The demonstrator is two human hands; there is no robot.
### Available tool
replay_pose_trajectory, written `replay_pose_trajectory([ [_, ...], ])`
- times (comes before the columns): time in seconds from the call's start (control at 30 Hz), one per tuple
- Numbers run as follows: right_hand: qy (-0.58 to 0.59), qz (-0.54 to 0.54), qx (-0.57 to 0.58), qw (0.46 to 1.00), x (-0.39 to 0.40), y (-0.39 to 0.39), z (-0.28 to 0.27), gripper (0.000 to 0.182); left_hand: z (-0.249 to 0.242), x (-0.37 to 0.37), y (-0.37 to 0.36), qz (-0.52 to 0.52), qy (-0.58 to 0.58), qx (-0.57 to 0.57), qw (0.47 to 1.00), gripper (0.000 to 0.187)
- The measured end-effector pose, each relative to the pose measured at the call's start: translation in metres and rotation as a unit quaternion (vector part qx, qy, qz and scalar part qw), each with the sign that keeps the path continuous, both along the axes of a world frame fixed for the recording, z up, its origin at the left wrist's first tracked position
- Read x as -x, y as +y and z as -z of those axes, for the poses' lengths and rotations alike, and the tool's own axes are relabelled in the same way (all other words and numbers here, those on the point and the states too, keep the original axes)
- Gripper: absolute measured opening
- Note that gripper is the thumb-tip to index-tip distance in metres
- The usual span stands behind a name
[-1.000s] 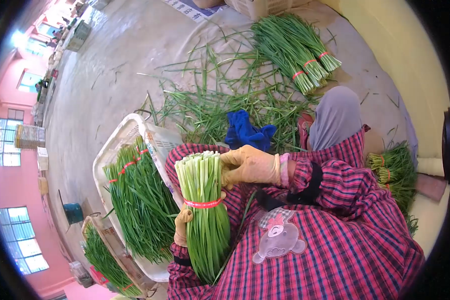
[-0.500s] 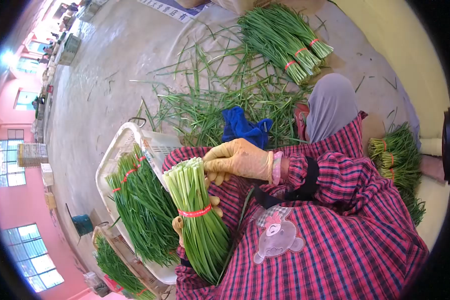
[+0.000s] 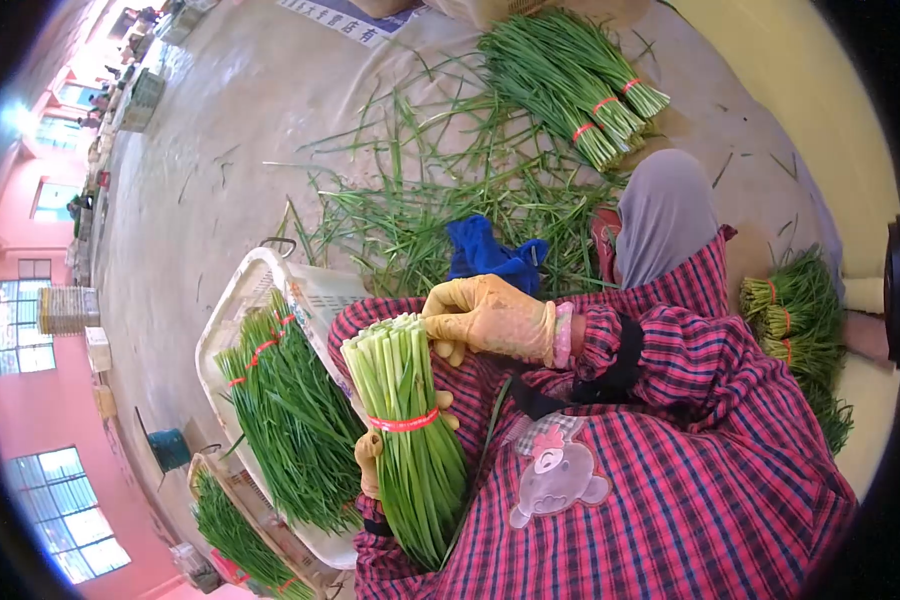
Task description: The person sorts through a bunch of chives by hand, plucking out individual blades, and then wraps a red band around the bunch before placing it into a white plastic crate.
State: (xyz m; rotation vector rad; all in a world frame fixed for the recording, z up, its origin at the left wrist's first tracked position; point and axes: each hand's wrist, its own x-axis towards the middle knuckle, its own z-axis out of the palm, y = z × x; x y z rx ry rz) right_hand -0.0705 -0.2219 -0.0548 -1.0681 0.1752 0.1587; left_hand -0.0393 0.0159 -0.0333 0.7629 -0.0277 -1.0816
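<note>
An upright bunch of garlic chives point(image 3: 405, 480), tied with a red band point(image 3: 403, 423), leans toward my body with its pale cut ends up. My left hand point(image 3: 368, 462), in a yellowish glove, is wrapped round it from behind at the band; its palm is hidden. At the rim of the cut ends, my gloved right hand point(image 3: 490, 318) pinches stems on the bunch's right side, thumb and forefinger together. Left of the bunch stands a white plastic basket point(image 3: 232, 300) with banded chives point(image 3: 290, 430) lying in it.
Loose chive leaves point(image 3: 410, 220) litter the floor around a blue cloth point(image 3: 492, 252). Tied bunches point(image 3: 570, 80) lie at the top, and more point(image 3: 800, 320) at the right. A second basket point(image 3: 260, 500) of chives stands at lower left. My grey-clad knee point(image 3: 667, 205) is at upper right.
The bunch and both hands have shifted slightly to the right in view. My right hand stays at the cut ends, and my left keeps its hold.
</note>
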Motion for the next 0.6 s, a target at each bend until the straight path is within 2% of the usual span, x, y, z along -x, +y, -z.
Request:
replay_pose_trajectory([
  [0.17,-0.050,-0.011,0.036,0.998,-0.016,-0.013,-0.002,0.019,-0.019,0.004,0.003,0.003,0.041,-0.031,0.999,0.099],
  [0.27,-0.052,0.049,0.093,0.993,-0.034,-0.051,-0.015,0.022,-0.021,0.003,0.004,0.006,0.025,-0.039,0.999,0.099],
  [0.33,-0.095,0.174,0.129,0.972,-0.058,-0.090,-0.006,0.019,-0.021,0.000,0.007,0.034,-0.019,-0.043,0.998,0.099],
  [0.4,-0.125,0.317,0.008,0.940,-0.077,-0.147,0.003,0.017,-0.017,-0.007,0.020,0.037,-0.059,-0.067,0.995,0.098],
  [0.47,-0.124,0.408,-0.160,0.891,-0.084,-0.200,0.011,0.020,-0.015,-0.010,0.043,0.019,-0.152,-0.199,0.968,0.097],
  [0.5,-0.087,0.458,-0.133,0.875,-0.077,-0.193,-0.009,0.017,-0.056,-0.001,0.022,-0.017,-0.153,-0.203,0.967,0.089],
  [0.53,-0.050,0.505,-0.106,0.855,-0.064,-0.180,-0.029,0.015,-0.074,-0.007,0.020,0.010,-0.189,-0.193,0.963,0.087],
  [0.57,-0.059,0.450,-0.011,0.891,-0.061,-0.173,-0.024,0.023,-0.103,-0.008,0.010,0.006,-0.237,-0.221,0.946,0.087],
  [0.6,-0.056,0.345,-0.027,0.936,-0.055,-0.161,-0.017,0.029,-0.133,-0.008,-0.001,0.002,-0.284,-0.250,0.926,0.088],
])
